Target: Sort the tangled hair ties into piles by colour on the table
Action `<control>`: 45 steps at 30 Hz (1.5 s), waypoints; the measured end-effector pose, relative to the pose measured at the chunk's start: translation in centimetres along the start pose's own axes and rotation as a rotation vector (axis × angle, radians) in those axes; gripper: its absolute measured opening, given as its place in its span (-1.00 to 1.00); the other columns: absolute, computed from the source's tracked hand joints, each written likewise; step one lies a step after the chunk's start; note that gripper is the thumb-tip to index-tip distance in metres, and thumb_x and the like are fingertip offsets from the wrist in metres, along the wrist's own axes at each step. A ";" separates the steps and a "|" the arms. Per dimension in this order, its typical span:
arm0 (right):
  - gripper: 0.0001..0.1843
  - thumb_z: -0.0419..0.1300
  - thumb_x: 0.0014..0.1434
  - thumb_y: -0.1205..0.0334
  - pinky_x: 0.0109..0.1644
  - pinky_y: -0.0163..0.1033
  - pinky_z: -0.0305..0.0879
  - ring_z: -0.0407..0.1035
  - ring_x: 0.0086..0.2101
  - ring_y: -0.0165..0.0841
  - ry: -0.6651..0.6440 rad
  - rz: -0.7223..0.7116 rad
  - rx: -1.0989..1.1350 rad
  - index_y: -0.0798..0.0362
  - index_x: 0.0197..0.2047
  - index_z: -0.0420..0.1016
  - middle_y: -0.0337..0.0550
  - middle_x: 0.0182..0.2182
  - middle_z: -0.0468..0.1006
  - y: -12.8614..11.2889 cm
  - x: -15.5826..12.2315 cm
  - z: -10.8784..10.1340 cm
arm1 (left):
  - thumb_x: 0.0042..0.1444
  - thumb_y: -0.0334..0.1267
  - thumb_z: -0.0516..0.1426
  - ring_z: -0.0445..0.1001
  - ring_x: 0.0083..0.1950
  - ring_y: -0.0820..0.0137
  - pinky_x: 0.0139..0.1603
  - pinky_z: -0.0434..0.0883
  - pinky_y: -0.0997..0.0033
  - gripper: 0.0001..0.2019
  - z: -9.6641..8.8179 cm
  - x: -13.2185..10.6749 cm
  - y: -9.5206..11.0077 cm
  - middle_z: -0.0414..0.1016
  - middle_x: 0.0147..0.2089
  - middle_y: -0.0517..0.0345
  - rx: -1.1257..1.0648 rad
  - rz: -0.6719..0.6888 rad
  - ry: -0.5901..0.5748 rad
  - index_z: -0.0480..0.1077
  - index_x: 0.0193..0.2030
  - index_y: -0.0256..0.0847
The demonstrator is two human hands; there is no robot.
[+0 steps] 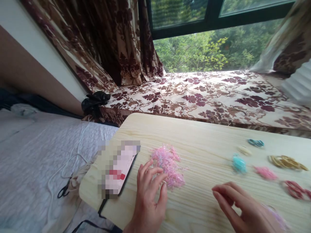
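A loose heap of shiny pink strands (168, 166) lies on the pale wooden table (194, 136). My left hand (150, 191) is at the heap's near left edge, palm down, fingers bent and apart, with nothing seen in them. Whether its fingertips touch the strands I cannot tell. To the right, my right hand (243, 204) hovers over the table with thumb and forefinger tips pressed together. Anything between them is too small to make out. A lilac bundle (278, 216) is partly hidden behind that hand.
A phone (121, 171), partly pixelated, lies on the left. On the right sit a turquoise bundle (239, 164), a pink bundle (265, 173), blue loops (256, 142), tan loops (288, 162) and red loops (293, 189). A bed (31, 149) with a white cable borders the table.
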State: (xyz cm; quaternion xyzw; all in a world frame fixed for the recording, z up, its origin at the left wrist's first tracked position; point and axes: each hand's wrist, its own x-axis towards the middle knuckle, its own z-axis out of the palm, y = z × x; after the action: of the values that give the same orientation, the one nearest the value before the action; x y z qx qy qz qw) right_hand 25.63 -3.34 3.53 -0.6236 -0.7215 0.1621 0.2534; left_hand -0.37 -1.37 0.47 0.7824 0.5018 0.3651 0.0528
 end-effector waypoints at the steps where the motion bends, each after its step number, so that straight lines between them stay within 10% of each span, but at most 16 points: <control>1: -0.70 0.04 0.37 -0.01 -0.40 -0.35 0.39 0.49 -0.47 -0.40 -0.001 -0.009 0.007 -0.12 -0.29 0.50 -0.25 -0.39 0.55 -0.6 0.6 0.4 | 0.20 -0.55 0.04 0.26 0.33 0.16 0.28 0.33 -0.10 -0.67 0.0 -0.1 0.0 0.48 -0.03 0.05 -0.006 -0.018 0.010 0.39 0.01 -0.10; 11: -0.66 0.00 0.29 0.18 -0.47 -0.31 0.37 0.53 -0.45 -0.34 -0.045 -0.120 -0.105 -0.09 -0.08 0.60 -0.21 -0.40 0.57 -1.7 4.7 2.7 | 0.20 -0.54 0.03 0.26 0.33 0.16 0.25 0.37 -0.06 -0.66 0.0 -0.2 -0.1 0.50 -0.04 0.03 -0.044 -0.057 0.049 0.39 0.03 -0.12; 30: -0.72 0.04 0.28 0.21 -0.50 -0.30 0.20 0.42 -0.53 -0.38 -0.083 -0.238 -0.199 -0.05 -0.41 0.49 -0.23 -0.47 0.48 -3.1 7.8 4.3 | 0.16 -0.53 0.02 0.32 0.31 0.10 0.27 0.37 -0.13 -0.66 0.0 -0.1 0.0 0.53 -0.05 0.01 -0.132 -0.114 0.059 0.42 0.00 -0.12; 45: -0.68 0.00 0.40 0.10 -0.42 -0.41 0.34 0.44 -0.50 -0.46 -0.203 -0.217 0.018 -0.08 -0.39 0.38 -0.30 -0.47 0.47 -1.8 6.7 2.4 | 0.11 -0.53 0.02 0.35 0.29 0.11 0.33 0.27 -0.15 -0.65 1.4 -0.4 0.0 0.54 -0.11 0.07 -0.110 -0.167 0.163 0.44 -0.07 -0.07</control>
State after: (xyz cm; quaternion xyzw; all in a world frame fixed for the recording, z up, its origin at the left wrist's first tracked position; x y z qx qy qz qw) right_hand 22.14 3.13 3.68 -0.5201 -0.8051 0.2025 0.2009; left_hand 0.45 -1.34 -0.75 0.7015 0.5471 0.4488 0.0850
